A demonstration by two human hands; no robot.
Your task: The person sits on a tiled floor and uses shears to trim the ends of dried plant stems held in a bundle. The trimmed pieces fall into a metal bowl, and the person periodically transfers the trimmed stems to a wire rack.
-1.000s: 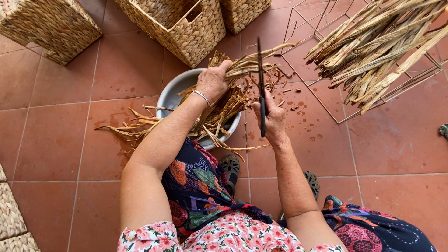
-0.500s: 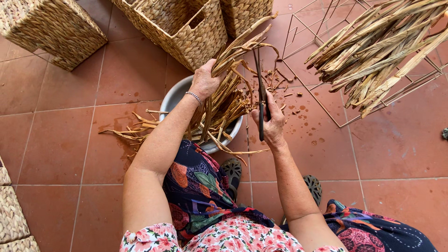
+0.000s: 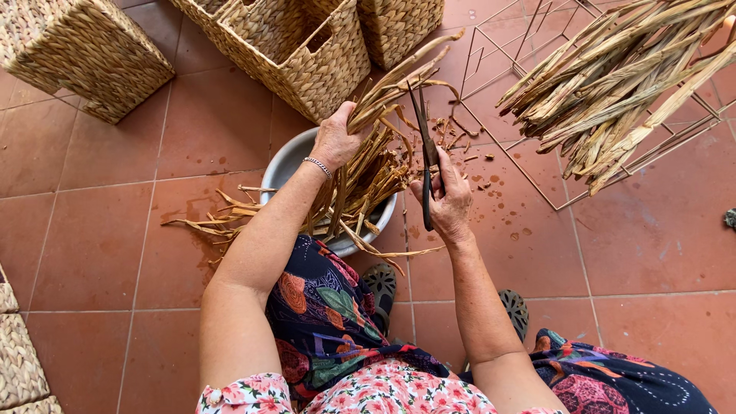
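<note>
Lifted since the earlier frames: dried fibre bundle raised higher over the metal basin, scissors brought in closer to it.

Left hand clenched around the bundle's stalks just above the basin's far rim; tips fanned up and away toward the nearest woven basket. Right hand curled shut on the scissor handles, just right of the basin; blades parted, pointed up along the bundle's right side. Cut zone sat just beyond the left fist, between grip and loose tips. Best done, by judgement, with stalks held taut and bunched, blades set square across, fingers kept well behind the cut. Trimmings scattered on the tiles right of the basin; larger fibre heap well apart, far right.
</note>
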